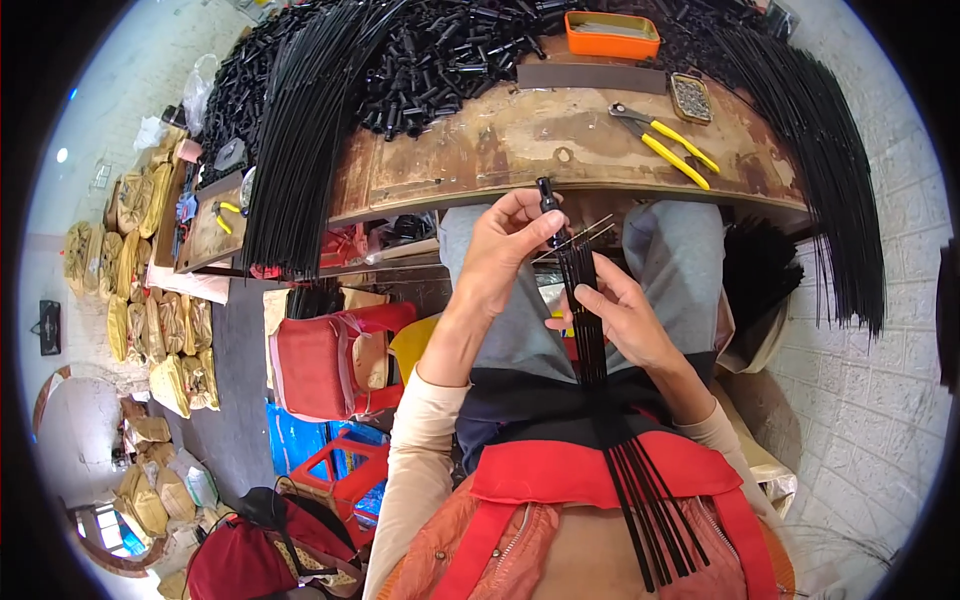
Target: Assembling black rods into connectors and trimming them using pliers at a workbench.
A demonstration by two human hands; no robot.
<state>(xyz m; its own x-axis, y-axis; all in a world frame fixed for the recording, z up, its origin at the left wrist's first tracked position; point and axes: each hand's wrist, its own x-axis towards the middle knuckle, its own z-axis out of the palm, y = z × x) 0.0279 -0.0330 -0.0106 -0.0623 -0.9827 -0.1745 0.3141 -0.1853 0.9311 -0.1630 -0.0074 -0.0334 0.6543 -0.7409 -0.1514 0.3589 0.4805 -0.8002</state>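
Observation:
Between the thumb and fingers of my left hand is a glossy black tubular fitting, held upright just off the bench's front edge. My right hand closes round a bundle of thin black rods, which look like umbrella ribs. Their upper ends reach the base of the fitting; whether they are joined to it I cannot tell. A few thin pale wires stick out sideways there. The rods' lower ends fan out over my red apron.
On the wooden bench lie yellow-handled pliers, a small tin of tiny parts, an orange box and a heap of black fittings. Black rod bundles hang over its edge. A red chair stands left.

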